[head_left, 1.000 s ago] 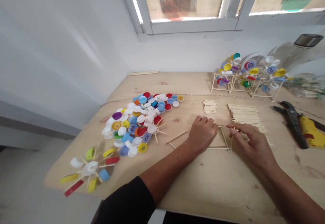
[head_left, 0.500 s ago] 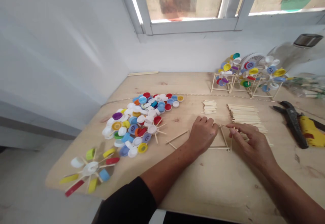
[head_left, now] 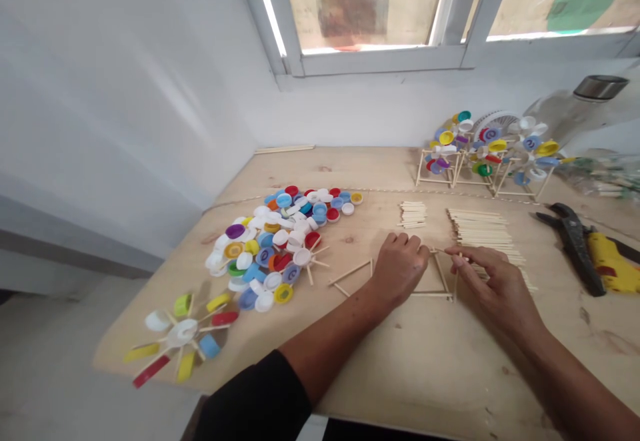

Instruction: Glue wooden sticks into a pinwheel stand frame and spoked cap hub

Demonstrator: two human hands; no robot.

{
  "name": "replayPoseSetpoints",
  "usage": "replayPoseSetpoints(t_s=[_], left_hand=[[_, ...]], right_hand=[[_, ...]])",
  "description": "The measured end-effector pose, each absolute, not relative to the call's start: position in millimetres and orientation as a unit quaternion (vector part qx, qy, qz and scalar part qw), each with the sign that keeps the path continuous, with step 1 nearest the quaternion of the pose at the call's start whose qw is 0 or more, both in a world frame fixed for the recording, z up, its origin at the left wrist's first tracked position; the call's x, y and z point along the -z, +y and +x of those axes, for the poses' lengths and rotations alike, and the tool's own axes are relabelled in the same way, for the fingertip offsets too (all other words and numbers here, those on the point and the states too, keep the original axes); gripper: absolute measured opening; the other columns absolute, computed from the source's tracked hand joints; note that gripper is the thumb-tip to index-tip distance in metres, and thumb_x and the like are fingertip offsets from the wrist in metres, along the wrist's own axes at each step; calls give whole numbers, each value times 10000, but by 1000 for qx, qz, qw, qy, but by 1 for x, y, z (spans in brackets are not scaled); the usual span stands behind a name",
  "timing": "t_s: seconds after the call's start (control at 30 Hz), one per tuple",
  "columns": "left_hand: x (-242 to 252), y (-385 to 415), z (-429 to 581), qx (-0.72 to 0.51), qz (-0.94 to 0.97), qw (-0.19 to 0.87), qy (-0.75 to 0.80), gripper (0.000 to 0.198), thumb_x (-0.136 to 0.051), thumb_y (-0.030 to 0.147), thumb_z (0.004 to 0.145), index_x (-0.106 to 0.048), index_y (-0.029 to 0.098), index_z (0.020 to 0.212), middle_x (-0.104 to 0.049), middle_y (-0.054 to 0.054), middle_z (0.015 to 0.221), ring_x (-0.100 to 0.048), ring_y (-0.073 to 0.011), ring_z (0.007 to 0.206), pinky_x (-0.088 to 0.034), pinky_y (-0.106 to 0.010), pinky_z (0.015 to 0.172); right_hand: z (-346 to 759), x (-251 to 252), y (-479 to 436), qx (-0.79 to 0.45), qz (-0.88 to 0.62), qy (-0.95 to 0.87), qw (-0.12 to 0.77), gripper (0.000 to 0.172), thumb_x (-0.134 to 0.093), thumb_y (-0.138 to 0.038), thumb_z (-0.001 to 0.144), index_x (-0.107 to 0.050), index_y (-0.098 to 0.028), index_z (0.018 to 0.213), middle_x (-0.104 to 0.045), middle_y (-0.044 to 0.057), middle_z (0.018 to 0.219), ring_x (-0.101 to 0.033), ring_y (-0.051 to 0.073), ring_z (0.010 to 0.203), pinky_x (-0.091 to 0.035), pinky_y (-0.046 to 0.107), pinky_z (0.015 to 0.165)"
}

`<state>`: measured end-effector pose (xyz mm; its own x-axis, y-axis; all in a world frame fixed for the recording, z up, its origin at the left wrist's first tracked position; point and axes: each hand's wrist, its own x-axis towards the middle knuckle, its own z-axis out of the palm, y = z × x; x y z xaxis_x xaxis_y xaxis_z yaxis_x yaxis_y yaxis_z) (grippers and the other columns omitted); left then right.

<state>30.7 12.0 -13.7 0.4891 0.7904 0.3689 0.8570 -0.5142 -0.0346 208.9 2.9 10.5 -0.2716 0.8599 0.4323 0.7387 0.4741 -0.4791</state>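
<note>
1. The left hand (head_left: 401, 269) is over the table (head_left: 350, 374), with its fingers curled down. The fingertips are hidden, so I cannot tell how far open they are or what they have hold of.
2. The right hand (head_left: 493, 284) has its thumb and first finger squeezed together on a thin stick (head_left: 455, 286). The end of the stick points down to the table.
3. A stick frame (head_left: 433, 295) lies flat on the table, between the two hands. The left hand covers part of it.
4. A second frame (head_left: 353, 271) lies to the left of that hand, and the arm hides some of it.
5. Behind the hands are a little pile of short sticks (head_left: 413, 215) and a bigger pile of long sticks (head_left: 480, 226).
6. On the left is a big heap of colorful bottle caps (head_left: 265, 241). A cap wheel (head_left: 183, 333) lies near the table's edge.
7. At the back, more cap wheels stand on frames made of sticks.
8. On the right, a black tool (head_left: 575, 247) lies just beside a yellow tool (head_left: 614, 262).
</note>
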Motion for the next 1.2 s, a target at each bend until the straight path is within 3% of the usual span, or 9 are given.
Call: replayPoseSetpoints(t_s=[0.2, 0.6, 1.2], left_hand=[[9, 3, 33, 180, -855, 129, -469, 168, -407, 169, 919, -573, 155, 892, -555, -59, 827, -513, -206, 803, -346, -340, 677], [8, -8, 40, 114, -870, 115, -465, 236, -371, 144, 915, -526, 117, 1092, -565, -71, 859, -534, -201, 797, -364, -346, 685], [4, -9, 40, 102, -872, 89, -471, 249, -348, 145, 920, -508, 119, 1109, -574, -75, 897, -541, -206, 817, -365, -348, 692]], right_hand=[[209, -10, 3, -89, -504, -792, 333, 296, -463, -401, 875, -694, -221, 914, -727, 60, 896, -658, 239, 865, -473, 392, 780], [210, -5, 3, -68, -492, -800, 335, 278, -472, -379, 881, -692, -210, 912, -727, 51, 905, -663, 229, 873, -459, 382, 795], [204, -4, 1, -36, -471, -813, 339, 243, -473, -328, 887, -673, -202, 942, -724, 57, 928, -660, 217, 852, -438, 381, 799]])
